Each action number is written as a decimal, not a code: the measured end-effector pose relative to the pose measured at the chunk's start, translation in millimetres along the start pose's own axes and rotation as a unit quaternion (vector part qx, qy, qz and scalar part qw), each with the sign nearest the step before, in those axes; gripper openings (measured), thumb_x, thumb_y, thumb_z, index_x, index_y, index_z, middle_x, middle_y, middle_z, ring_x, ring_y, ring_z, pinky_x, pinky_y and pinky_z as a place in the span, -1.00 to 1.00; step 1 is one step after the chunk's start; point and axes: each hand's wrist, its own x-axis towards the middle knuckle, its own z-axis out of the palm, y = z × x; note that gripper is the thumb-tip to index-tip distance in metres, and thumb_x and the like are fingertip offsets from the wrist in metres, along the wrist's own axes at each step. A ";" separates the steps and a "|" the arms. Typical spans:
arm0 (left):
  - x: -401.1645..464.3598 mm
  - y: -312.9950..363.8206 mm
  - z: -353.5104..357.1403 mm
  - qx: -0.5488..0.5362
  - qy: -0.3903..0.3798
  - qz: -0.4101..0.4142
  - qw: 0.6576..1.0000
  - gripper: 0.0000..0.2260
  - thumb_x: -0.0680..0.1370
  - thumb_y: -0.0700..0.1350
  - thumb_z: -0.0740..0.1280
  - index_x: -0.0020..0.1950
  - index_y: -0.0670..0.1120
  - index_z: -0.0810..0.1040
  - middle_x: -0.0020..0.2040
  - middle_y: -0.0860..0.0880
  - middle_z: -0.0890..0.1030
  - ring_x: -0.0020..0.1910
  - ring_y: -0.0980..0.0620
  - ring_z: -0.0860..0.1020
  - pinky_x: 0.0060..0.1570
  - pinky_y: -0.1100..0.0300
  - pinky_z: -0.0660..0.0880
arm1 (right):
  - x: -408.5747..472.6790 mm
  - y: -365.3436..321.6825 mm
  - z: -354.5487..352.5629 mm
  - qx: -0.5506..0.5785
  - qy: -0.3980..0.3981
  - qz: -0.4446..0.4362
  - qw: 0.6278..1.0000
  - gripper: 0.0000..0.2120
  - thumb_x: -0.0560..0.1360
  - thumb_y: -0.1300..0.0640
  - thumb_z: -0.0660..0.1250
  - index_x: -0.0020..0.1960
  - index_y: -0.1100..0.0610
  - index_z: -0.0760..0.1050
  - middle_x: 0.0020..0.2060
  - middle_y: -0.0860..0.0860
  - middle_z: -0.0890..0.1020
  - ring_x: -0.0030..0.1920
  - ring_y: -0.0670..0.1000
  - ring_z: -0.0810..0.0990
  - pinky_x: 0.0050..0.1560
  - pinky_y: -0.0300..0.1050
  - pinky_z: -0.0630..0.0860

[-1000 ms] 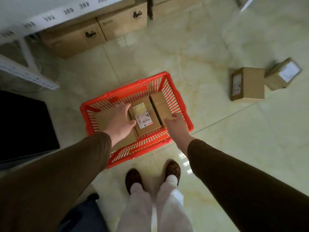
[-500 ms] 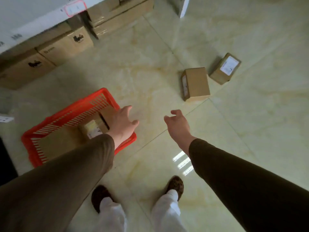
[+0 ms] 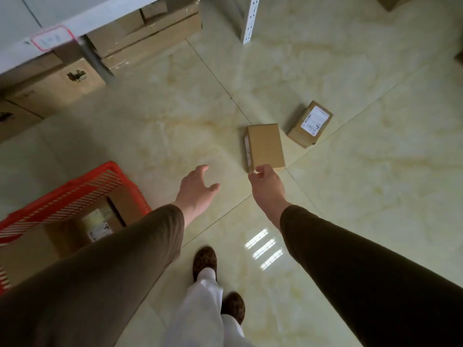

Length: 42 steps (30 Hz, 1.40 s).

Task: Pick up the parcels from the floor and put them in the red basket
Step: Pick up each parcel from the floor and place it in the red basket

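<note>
Glossy pale tiles now fill most of the frame, since our view has swung away from the red basket (image 3: 75, 194), which sits at lower left with parcels already inside. We read this as going for the next one: a plain parcel (image 3: 266, 146) and a labelled parcel (image 3: 310, 123) lie at centre right. Our right hand (image 3: 266, 186) reaches toward the plain one, fingers loosely curled, holding nothing; our left hand (image 3: 196, 189) hangs spread and empty.

Single view only, worn on person's head. Looks forward and steeply down over both outstretched arms onto tiled floor (image 3: 375, 196). Wide angle, edges bowed. Own shoes (image 3: 204, 259) at bottom centre, shelving (image 3: 75, 26) top left. Close on sleeves, floor farther off.
</note>
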 end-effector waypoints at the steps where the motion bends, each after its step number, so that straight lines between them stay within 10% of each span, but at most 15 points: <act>1: 7.0 7.4 1.6 -0.007 0.001 -0.002 1.000 -0.42 0.61 0.00 0.34 0.58 -0.04 0.23 0.54 -0.07 0.33 0.51 -0.09 0.31 0.43 0.04 0.27 | 9.9 -2.3 -4.1 -0.002 0.005 0.000 1.000 -0.64 0.64 0.01 0.21 0.38 0.11 0.46 0.18 0.04 0.62 0.20 0.14 0.57 0.26 0.11 0.53; 21: 143.8 105.2 125.6 -0.070 0.038 -0.102 0.992 -0.38 0.61 0.06 0.34 0.60 -0.04 0.18 0.58 -0.05 0.27 0.53 -0.07 0.27 0.43 0.05 0.23 | 220.6 48.5 -108.3 -0.010 -0.128 0.003 0.992 -0.44 0.64 0.02 0.22 0.61 0.07 0.22 0.52 0.09 0.42 0.45 0.15 0.44 0.37 0.02 0.38; 36: 250.6 58.8 212.1 -0.173 0.050 -0.172 0.969 -0.39 0.62 -0.02 0.32 0.62 -0.04 0.15 0.58 -0.05 0.27 0.51 -0.09 0.31 0.40 0.05 0.27 | 338.1 109.4 -54.3 0.000 -0.181 0.073 0.981 -0.39 0.67 0.13 0.17 0.67 0.08 0.04 0.55 0.07 0.35 0.39 0.10 0.40 0.15 -0.09 0.27; 42: 272.1 56.2 233.1 -0.245 0.032 -0.179 0.952 -0.60 0.60 -0.20 0.28 0.45 -0.07 0.36 0.22 -0.01 0.55 0.04 0.02 0.53 -0.14 0.30 0.39 | 344.5 120.6 -36.7 0.051 -0.224 0.104 0.968 -0.43 0.61 0.15 0.22 0.59 0.02 0.21 0.39 0.08 0.51 0.27 0.13 0.53 0.34 0.07 0.47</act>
